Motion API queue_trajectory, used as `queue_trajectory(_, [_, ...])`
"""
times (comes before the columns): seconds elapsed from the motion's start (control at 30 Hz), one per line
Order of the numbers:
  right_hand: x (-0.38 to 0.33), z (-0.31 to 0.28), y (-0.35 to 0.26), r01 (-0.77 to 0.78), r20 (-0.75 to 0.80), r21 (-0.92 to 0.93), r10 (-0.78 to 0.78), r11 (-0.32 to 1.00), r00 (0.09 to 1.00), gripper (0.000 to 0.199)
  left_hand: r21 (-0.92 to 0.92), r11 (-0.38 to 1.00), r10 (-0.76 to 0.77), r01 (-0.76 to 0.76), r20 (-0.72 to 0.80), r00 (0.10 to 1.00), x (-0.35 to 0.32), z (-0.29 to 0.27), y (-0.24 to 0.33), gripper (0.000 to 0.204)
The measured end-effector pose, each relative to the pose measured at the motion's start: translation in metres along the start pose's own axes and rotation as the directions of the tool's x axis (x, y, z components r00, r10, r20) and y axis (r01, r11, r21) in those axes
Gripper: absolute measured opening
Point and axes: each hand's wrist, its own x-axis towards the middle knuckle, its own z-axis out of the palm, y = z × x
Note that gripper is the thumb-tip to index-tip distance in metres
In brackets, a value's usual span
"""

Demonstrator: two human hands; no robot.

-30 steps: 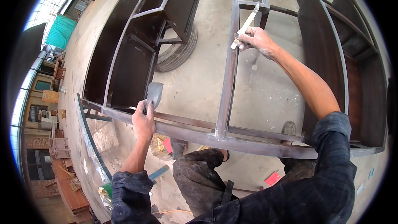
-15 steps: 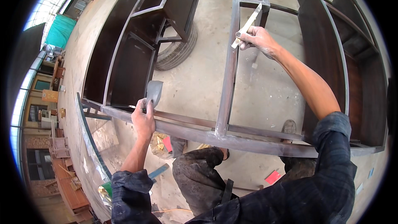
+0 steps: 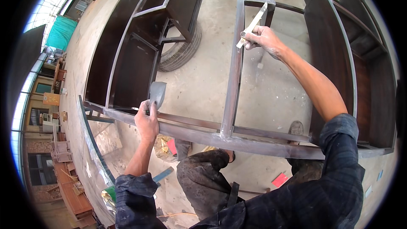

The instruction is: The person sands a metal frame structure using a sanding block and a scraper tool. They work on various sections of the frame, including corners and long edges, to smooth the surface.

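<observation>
My left hand [image 3: 146,121] is closed around a grey sheet of sandpaper [image 3: 157,93], which sticks up above the thumb. A small white stick, perhaps a cigarette, pokes out beside its fingers. This hand is at the front rail [image 3: 190,133] of a dark wooden furniture frame. Farther off, my right hand [image 3: 263,40] pinches a pale, flat, narrow stick [image 3: 257,21] that slants up to the right. Its lower end lies over the dusty upright bar [image 3: 233,80] of the frame; whether it touches the wood I cannot tell. Whitish dust coats the fingers of my right hand.
Dark side panels [image 3: 326,55] and shelf compartments [image 3: 135,63] rise on both sides. A tyre [image 3: 182,53] lies on the concrete floor behind the left compartments. Below the front rail are my knees, a red block [image 3: 280,180] and a blue strip [image 3: 163,175]. Brown furniture [image 3: 70,191] stands far left.
</observation>
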Motion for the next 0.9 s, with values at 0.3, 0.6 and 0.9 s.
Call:
queue_trajectory(0.3, [-0.0019,0.0003,0.0005,0.006,0.007,-0.01,-0.006,1.0,1.0,0.025,0.007,1.0,-0.001,0.001,0.009,1.0,0.0002,-0.0009,0.0007,0.017])
queue_trajectory(0.6, [-0.0034,0.0007,0.0023,-0.003,0.008,0.015,0.003,1.0,1.0,0.027,0.012,1.0,-0.013,0.013,0.01,1.0,0.0,-0.0016,0.0026,0.016])
queue_trajectory(0.9, [-0.0058,0.0024,0.0021,-0.01,0.023,0.016,0.009,1.0,1.0,0.025,0.001,1.0,0.001,-0.001,0.004,1.0,0.0003,-0.001,0.0008,0.016])
